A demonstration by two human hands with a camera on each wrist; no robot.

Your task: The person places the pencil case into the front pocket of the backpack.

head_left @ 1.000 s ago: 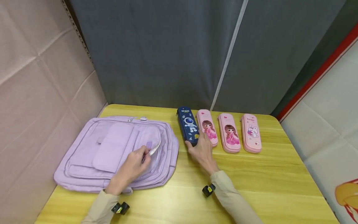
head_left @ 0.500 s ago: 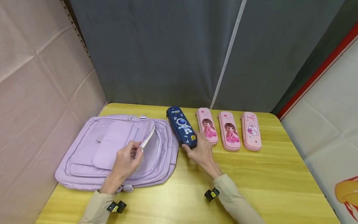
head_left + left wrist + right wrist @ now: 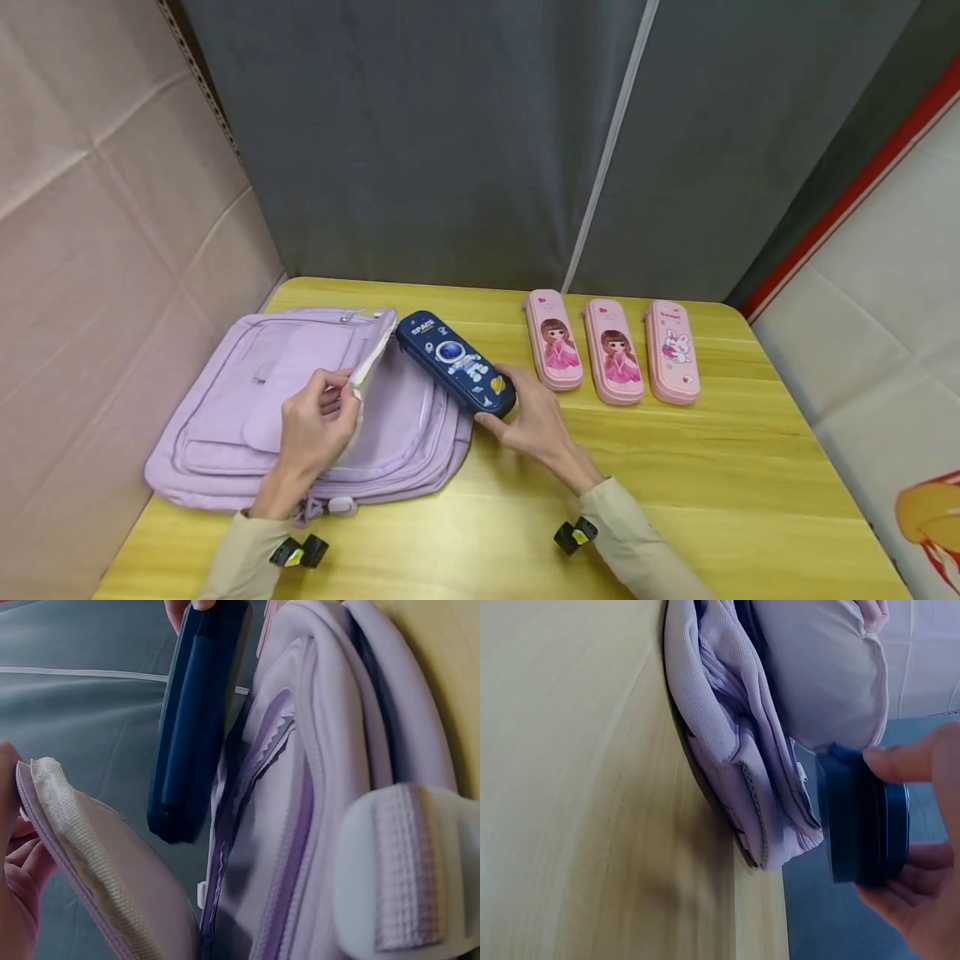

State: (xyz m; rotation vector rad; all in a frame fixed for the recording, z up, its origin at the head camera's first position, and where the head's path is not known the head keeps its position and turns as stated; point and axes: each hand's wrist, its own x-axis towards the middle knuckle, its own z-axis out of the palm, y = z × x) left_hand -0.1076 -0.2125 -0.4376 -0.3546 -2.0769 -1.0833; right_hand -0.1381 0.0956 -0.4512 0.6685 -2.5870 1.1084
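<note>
A lilac backpack (image 3: 217, 417) lies flat on the table, its front pocket unzipped. My left hand (image 3: 315, 425) pinches the edge of the pocket flap (image 3: 112, 855) and holds it lifted, so the pocket's inside shows. With my right hand (image 3: 532, 421) I grip the lower end of a navy pencil case (image 3: 457, 362) printed with an astronaut. The case slants up to the left, its far end at the opening beside the raised flap. In the left wrist view the case (image 3: 191, 727) hangs between flap and pocket. Thumb and fingers clasp its sides in the right wrist view (image 3: 862, 817).
Two pink pencil cases with a doll print, one on the left (image 3: 555, 340) and one in the middle (image 3: 615, 352), lie beside a pink rabbit one (image 3: 672, 352). A grey curtain (image 3: 450, 150) hangs behind the yellow wooden table (image 3: 675, 500).
My right hand has carried the navy pencil case left from beside the pink ones to the backpack, tilting it. My left hand has pulled the pocket flap up and leftward, widening the opening.
</note>
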